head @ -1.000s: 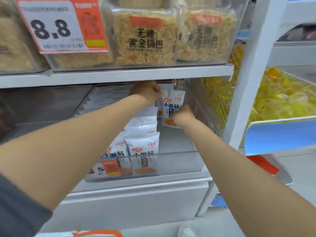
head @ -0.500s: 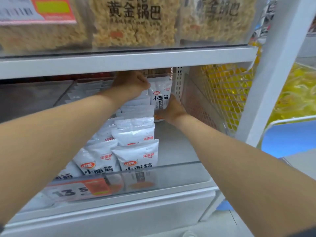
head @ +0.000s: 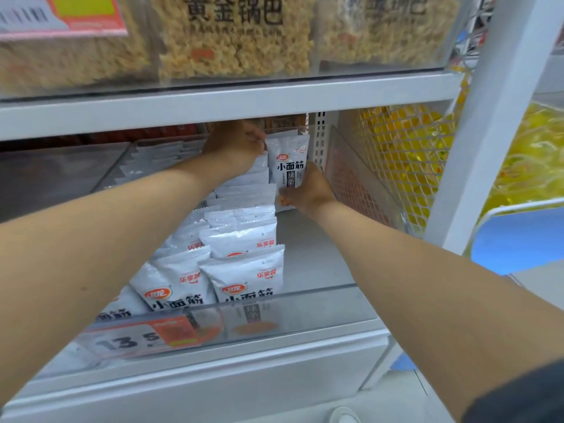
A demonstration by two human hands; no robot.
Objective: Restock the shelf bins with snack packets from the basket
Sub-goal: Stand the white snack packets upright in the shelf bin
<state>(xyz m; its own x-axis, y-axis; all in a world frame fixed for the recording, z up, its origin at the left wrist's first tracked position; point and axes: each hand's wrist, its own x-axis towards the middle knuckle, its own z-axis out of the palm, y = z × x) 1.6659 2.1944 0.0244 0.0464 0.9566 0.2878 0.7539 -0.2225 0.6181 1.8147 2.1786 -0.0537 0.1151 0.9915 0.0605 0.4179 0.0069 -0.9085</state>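
A white snack packet (head: pixel 288 161) with black characters stands upright at the back of a clear shelf bin (head: pixel 320 309). My right hand (head: pixel 306 193) grips its lower right side from below. My left hand (head: pixel 236 145) reaches under the upper shelf and holds the tops of the packets just left of it, fingers touching its top left corner. Several matching white packets (head: pixel 244 270) stand in rows from the bin's front to its back. The basket is out of view.
The upper shelf edge (head: pixel 229 102) hangs low over both hands and carries bins of yellow rice-crisp bags (head: pixel 235 38). A clear divider and wire mesh (head: pixel 396 166) close the bin's right side. A white upright post (head: pixel 476 126) stands at right. A price tag (head: pixel 146 337) hangs on the bin front.
The view has dropped and moved closer to the lower bin. The packet in my right hand has gone from mid-bin to upright at the back; my left hand stays on the rear packets.
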